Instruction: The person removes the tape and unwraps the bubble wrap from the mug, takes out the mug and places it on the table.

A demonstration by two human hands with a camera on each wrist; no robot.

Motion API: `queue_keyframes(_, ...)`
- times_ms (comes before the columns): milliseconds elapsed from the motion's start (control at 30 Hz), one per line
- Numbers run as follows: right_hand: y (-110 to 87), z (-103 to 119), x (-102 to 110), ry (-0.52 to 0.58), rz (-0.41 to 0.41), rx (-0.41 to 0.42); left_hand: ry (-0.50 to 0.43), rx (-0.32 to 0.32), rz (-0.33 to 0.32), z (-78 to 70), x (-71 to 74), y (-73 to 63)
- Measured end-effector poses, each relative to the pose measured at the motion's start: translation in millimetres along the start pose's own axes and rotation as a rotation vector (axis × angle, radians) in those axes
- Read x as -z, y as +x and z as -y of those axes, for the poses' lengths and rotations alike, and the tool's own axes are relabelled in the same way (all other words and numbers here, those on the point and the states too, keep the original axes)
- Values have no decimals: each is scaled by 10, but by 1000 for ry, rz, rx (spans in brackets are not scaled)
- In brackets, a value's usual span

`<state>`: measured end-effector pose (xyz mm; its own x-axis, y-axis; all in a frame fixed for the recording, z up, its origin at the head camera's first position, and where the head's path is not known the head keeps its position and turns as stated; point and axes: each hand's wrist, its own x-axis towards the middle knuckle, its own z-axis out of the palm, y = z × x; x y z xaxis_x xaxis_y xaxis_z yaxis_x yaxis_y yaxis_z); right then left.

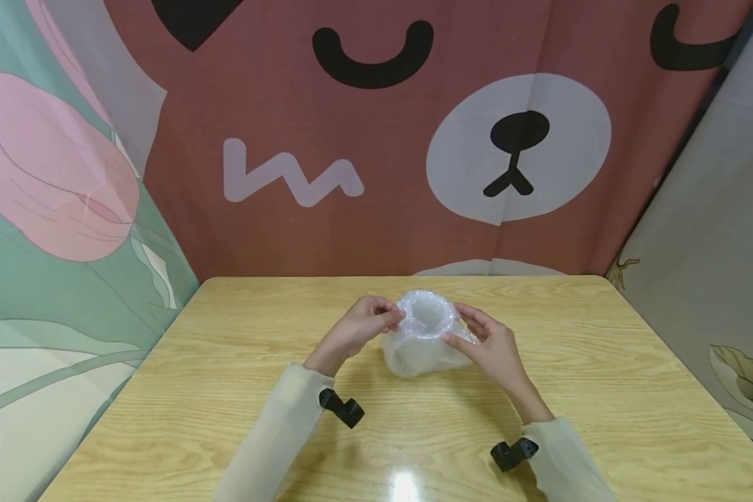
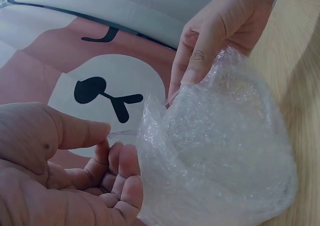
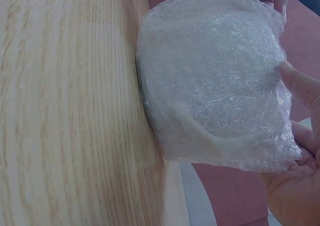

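Observation:
A rounded bundle of clear bubble wrap sits on the wooden table, its open rim turned upward. The right wrist view shows a pale curved shape inside the wrap; the layers blur what it is. My left hand is at the rim's left side. Between its thumb and forefinger it pinches a thin clear strip that runs to the wrap. On the other side, my right hand grips the rim, with the thumb on the near face and the other fingers behind.
The light wooden table reaches back to a brown cloth printed with a bear face. Printed cloths also hang at the left and right. A small black device is worn at each wrist.

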<state>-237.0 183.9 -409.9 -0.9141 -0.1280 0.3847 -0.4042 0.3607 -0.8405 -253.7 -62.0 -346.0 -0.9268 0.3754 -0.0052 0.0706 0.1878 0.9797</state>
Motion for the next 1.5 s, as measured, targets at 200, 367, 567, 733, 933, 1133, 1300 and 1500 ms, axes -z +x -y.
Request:
queue_keyframes(200, -9, 6, 2, 8, -6, 14, -37, -4, -18, 4, -33, 24)
queue_keyframes(367, -6, -1, -4, 13, -4, 22, -58, -13, -17, 3, -39, 21)
queue_keyframes(567, -13, 84, -6, -11, -4, 37, -36, -27, -26, -3, -15, 8)
queue_keyframes(733, -39, 304, 29, 1, 7, 37, 21, -52, -63, -6, 3, -2)
queue_keyframes(933, -44, 362, 104, 3, -4, 32, 14, -49, -113, -10, 22, 9)
queue_keyframes(1133, -66, 449, 133, -6, -2, 20, -62, -26, -141, -13, 27, 24)
queue_keyframes(1300, -63, 435, 135, -10, -2, 22, -91, -9, -135, -28, 30, 27)
queue_keyframes(1500, -63, 446, 139, -13, -5, 17, -102, -5, -124, -54, 39, 27)
